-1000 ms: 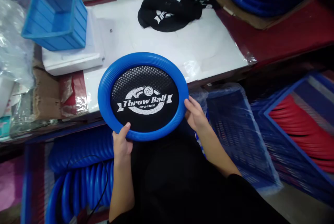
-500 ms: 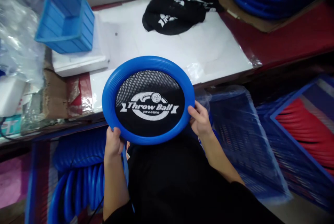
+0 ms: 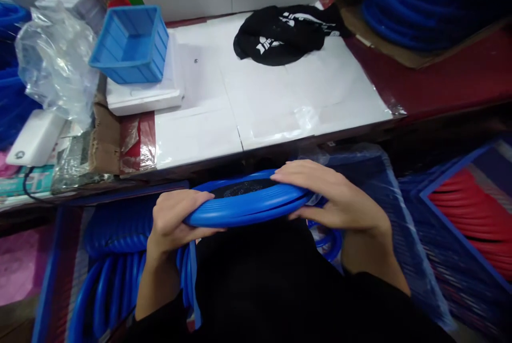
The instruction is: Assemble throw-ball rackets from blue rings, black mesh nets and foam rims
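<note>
Close to my body, just off the bench's front edge, I hold a blue ring-shaped throw-ball paddle (image 3: 236,208) with a black mesh centre. It is tilted so that its rim faces me nearly edge-on, and a dark seam runs along the rim. My left hand (image 3: 176,215) grips the left end, thumb on top and fingers beneath. On the right end, my right hand (image 3: 328,191) is closed with fingers over the top and thumb below. The print on the mesh is mostly hidden at this angle. Black printed mesh pieces (image 3: 280,36) lie on the white bench top (image 3: 272,103).
A light-blue bin (image 3: 130,47) stands on a white block (image 3: 146,98) at the back left. Blue rings (image 3: 424,7) fill a carton at right. Below are crates with blue rings (image 3: 108,289) and red rings (image 3: 468,215). A white power bank (image 3: 36,137) lies left.
The paddle has gone from face-up to nearly edge-on and moved slightly lower. Both hands have shifted from pinching its lower rim to wrapping its two ends. The view has shifted a little.
</note>
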`<state>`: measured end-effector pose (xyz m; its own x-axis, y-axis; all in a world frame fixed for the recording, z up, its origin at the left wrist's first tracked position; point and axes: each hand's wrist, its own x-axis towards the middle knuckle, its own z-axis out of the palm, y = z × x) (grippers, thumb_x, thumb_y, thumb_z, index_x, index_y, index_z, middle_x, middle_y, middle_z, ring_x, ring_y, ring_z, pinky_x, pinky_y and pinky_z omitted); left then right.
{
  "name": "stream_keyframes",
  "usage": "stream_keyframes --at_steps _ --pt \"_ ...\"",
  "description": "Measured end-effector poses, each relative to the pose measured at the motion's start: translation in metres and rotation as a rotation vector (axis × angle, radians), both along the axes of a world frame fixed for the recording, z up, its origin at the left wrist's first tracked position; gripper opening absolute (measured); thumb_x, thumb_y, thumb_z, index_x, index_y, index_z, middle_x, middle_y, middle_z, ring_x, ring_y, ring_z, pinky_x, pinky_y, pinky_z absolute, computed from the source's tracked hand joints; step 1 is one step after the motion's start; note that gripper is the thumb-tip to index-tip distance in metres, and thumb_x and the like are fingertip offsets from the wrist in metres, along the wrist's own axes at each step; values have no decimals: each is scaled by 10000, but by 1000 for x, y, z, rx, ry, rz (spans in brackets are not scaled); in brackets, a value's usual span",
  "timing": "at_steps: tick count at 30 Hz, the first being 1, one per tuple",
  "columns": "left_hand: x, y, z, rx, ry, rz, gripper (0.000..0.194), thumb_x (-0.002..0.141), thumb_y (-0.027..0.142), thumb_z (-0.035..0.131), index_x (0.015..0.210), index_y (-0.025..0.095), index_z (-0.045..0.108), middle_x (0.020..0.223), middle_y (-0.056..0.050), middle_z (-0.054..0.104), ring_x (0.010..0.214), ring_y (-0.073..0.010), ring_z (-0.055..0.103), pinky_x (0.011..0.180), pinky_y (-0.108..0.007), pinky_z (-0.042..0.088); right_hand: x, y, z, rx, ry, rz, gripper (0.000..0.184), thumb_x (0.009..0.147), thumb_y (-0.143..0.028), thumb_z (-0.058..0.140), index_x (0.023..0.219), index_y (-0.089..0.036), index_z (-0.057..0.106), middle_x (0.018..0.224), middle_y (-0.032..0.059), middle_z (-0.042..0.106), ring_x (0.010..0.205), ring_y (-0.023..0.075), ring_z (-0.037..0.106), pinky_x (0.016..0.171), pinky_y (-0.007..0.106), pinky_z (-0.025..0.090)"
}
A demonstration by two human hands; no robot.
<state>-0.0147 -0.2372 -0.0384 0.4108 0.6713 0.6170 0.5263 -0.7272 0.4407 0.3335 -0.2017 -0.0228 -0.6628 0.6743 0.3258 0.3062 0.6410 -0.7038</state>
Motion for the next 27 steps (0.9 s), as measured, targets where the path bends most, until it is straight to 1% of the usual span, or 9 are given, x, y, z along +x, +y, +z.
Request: stream_keyframes --at_steps 3,6,9,14,17,19,22,24,27 --pt "2 -7 0 62 -13 39 348 903 505 838 1034 194 750 775 -23 788 625 -186 756 659 -262 623 -23 0 27 231 -170 61 447 1030 -360 685 1400 -114 631 1278 187 769 1129 305 745 976 461 613" --pt "-3 -16 -1 64 3 49 356 929 511 811 1065 186 752 777 -26 783 631 -186 758 650 -265 626 -36 -2 38 357 -237 108 354 1072 -324 594 1328 -83 639 1203 190 786 1031 301 759 884 460 620" --pt "-7 -24 -5 47 -3 69 358 926 522 808 1075 199 774 777 -26 783 632 -194 761 643 -271 626 -44 2 38 378 -217 155 274 1075 -303 579 1265 -120 653 1127 144 803 956 267 764 847 421 614" --pt "-16 -27 -14 72 -9 141 393 832 458 900 1099 189 799 819 -52 803 639 -225 760 664 -301 633 -55 9 32 432 -148 135 204 1062 -259 583 1202 -144 677 1045 122 811 884 254 768 783 400 601" --pt "-21 -23 -12 51 -25 116 369 832 442 896 1083 193 793 800 -49 797 621 -224 755 650 -298 630 -58 8 33 460 -128 115 164 1053 -240 596 1142 -138 688 1004 112 812 834 237 760 739 377 583" --pt "-21 -19 -4 -31 -36 61 334 877 449 849 1088 202 771 803 -43 794 641 -217 761 651 -285 626 -60 8 34 479 -118 122 181 1064 -268 589 1102 -120 688 990 117 810 788 220 743 698 367 566" --pt "-12 -16 19 -177 80 69 319 931 398 795 1176 206 728 976 -79 817 857 -247 804 804 -316 646 -71 7 37 520 -158 136 240 1087 -294 552 1083 -100 693 949 110 798 729 201 701 648 365 534" --pt "0 -16 36 -180 208 89 394 950 359 782 1288 176 693 1089 -123 812 971 -275 798 889 -361 640 -81 6 40 571 -206 160 242 1091 -260 530 1104 -88 700 872 81 773 686 193 663 613 366 508" --pt "7 -18 54 -142 284 22 470 1002 371 736 1393 128 640 1055 -131 810 896 -252 789 804 -346 631 -87 9 45 592 -203 212 254 1087 -262 540 1177 -76 687 875 75 763 700 204 658 611 373 509"
